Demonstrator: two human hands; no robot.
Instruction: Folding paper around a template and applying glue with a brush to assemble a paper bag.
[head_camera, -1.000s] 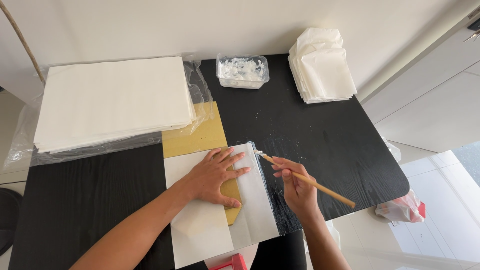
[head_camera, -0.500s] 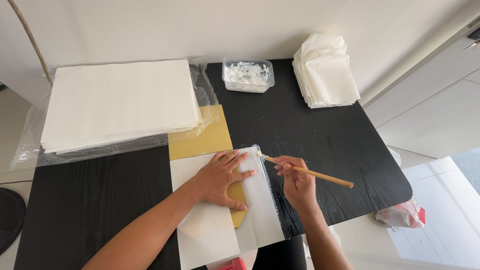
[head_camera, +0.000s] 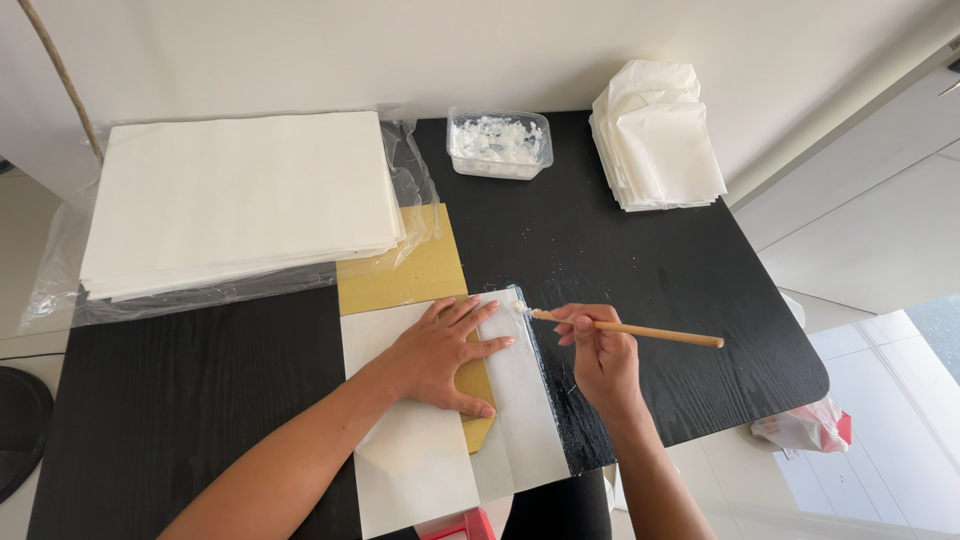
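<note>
left hand (head_camera: 440, 355): we are pressing it flat, fingers spread, on the folded white paper sheet (head_camera: 420, 450), pinning it so it cannot slide.
right hand (head_camera: 600, 360): we are pinching a wooden brush (head_camera: 625, 328), its tip touching the sheet's right edge.
card: a tan template (head_camera: 478, 395) is peeking out beneath the palm.
farther out: a paste tub (head_camera: 498, 142), a paper stack (head_camera: 240, 200) and folded bags (head_camera: 655, 135) are sitting on the black surface (head_camera: 660, 260).

Bystanders on my black table (head_camera: 700, 290)

At ten o'clock I see a white paper stack (head_camera: 240, 195) on clear plastic wrap (head_camera: 415, 180); at one o'clock, folded white bags (head_camera: 655, 135); at four o'clock, a red-and-white plastic bag (head_camera: 805, 428).
</note>
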